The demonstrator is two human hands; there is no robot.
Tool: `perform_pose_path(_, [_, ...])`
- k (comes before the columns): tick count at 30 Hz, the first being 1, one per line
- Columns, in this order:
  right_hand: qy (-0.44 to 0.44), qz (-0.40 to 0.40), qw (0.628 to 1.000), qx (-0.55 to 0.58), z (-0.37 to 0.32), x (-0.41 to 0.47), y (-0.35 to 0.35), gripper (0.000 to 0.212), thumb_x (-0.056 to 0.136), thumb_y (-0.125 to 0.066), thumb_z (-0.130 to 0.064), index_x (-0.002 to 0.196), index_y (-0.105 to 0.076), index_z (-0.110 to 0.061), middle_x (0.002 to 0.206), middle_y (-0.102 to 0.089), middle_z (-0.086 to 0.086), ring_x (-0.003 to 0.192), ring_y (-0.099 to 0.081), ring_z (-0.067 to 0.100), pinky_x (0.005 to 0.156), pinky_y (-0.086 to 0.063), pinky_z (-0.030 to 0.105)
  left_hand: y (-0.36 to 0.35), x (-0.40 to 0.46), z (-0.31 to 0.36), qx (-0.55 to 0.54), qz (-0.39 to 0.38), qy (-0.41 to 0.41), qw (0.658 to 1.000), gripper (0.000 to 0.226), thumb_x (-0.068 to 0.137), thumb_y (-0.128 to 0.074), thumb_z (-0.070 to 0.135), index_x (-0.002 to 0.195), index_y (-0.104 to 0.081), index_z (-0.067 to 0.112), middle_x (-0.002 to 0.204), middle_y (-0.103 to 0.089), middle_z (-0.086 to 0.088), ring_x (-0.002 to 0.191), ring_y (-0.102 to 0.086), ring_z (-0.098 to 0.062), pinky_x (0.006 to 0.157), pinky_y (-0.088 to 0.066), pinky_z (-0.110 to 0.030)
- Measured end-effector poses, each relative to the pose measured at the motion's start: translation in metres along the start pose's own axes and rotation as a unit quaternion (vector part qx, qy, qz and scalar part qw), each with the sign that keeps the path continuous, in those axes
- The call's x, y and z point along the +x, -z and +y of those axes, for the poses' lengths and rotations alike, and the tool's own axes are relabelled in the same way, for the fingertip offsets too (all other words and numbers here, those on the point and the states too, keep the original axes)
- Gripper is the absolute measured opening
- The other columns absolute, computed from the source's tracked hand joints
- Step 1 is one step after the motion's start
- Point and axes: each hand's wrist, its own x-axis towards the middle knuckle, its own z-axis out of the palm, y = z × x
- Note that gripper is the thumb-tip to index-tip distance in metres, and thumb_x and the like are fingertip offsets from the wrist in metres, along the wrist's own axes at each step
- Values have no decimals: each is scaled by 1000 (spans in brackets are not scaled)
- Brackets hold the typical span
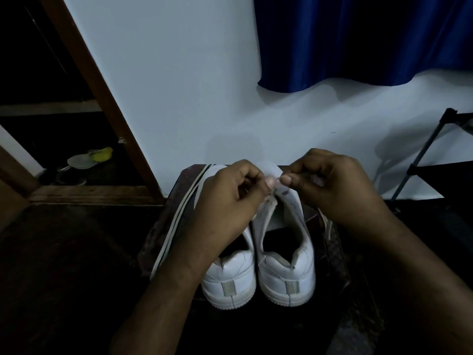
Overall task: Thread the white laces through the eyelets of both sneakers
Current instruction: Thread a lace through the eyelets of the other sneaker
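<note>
White laces [179, 216]: one lies loose left of the paired sneakers [258, 265] on the tabletop [163, 226], your left hand [225, 201] and right hand [330, 183] pinch something small at the right shoe's front eyelets, lacing barely begun.

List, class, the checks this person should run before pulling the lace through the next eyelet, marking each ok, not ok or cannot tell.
1. Both sneakers side by side, heels toward the person: right sneaker, left sneaker: ok.
2. Left hand and right hand meet over the right sneaker's tongue: ok.
3. Lace tip pinched between the fingertips: cannot tell.
4. Spare lace lies free beside the left sneaker: ok.
5. Eyelets already threaded: cannot tell, hands hide them.
</note>
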Motion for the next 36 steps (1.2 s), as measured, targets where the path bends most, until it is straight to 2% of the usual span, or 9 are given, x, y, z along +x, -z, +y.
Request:
perform_pose_path(3, [-32,-39,999,-1,3,-4,3,7,90,-73,-28,83,-74,-28,76,-65,-18,72,-62,-7,63,-38,5,-2,-4,-4,115,-28,21,993,21,82,-83,42,85,-73,25,70,-70,8,64,-63,-2,65,-56,-25])
perform_pose_path(6, [-29,-66,997,-29,6,-4,0,7,89,-74,-29,82,-74,-32,78,-66,-15,73,-62,-3,64,-39,10,-6,-6,-4,157,-28,17,987,11,87,-77,35,88,-79,24,74,-74,10,70,-67,-2,72,-58,-31])
perform_pose_path(11, [-38,-68,996,-44,6,-4,-6,3,87,-75,-38,86,-75,-35,83,-67,-20,79,-66,-1,69,-50,27,1,-3,-9,123,-18,83,989,11,89,-72,25,84,-81,27,74,-76,11,74,-70,-2,79,-59,-33])
perform_pose_path(14, [-36,-79,994,-61,4,-5,-10,19,82,-63,-56,88,-72,-40,87,-66,-21,77,-64,2,69,-54,36,3,1,-15,103,-38,118,987,14,91,-70,26,81,-79,30,67,-74,12,74,-71,-9,82,-60,-40])
perform_pose_path(20, [-7,-83,986,-142,-3,-6,-19,31,81,-51,-58,90,-73,-38,93,-63,-20,78,-58,0,65,-53,36,3,3,-17,81,-76,131,985,15,82,-60,40,78,-74,42,60,-70,13,65,-66,-12,80,-60,-39])
perform_pose_path(23, [0,-93,987,-134,-4,-4,-20,33,82,-50,-60,90,-74,-38,93,-63,-19,82,-61,0,65,-54,37,4,4,-18,61,-92,138,984,17,81,-59,44,80,-75,39,68,-74,12,74,-72,-10,86,-59,-40])
perform_pose_path(27, [2,-100,983,-153,-7,-5,-21,21,86,-63,-54,92,-76,-39,90,-63,-17,82,-60,1,65,-52,35,6,4,-23,86,-96,114,985,33,101,-59,29,70,-70,34,56,-63,19,56,-55,1,69,-44,-25])
perform_pose_path(32, [-41,-71,992,-98,-4,-5,-24,34,72,-63,-71,86,-74,-42,86,-66,-19,82,-63,1,69,-55,38,4,4,-30,110,-96,69,987,18,98,-64,24,84,-71,32,75,-74,16,79,-71,-4,86,-58,-39])
perform_pose_path(36, [-87,-52,993,-55,1,-5,-21,49,71,-59,-80,98,-70,-41,75,-67,-17,75,-62,-2,71,-53,32,4,2,-25,122,-61,59,989,21,97,-63,21,80,-70,30,74,-73,17,78,-70,-4,79,-57,-33])
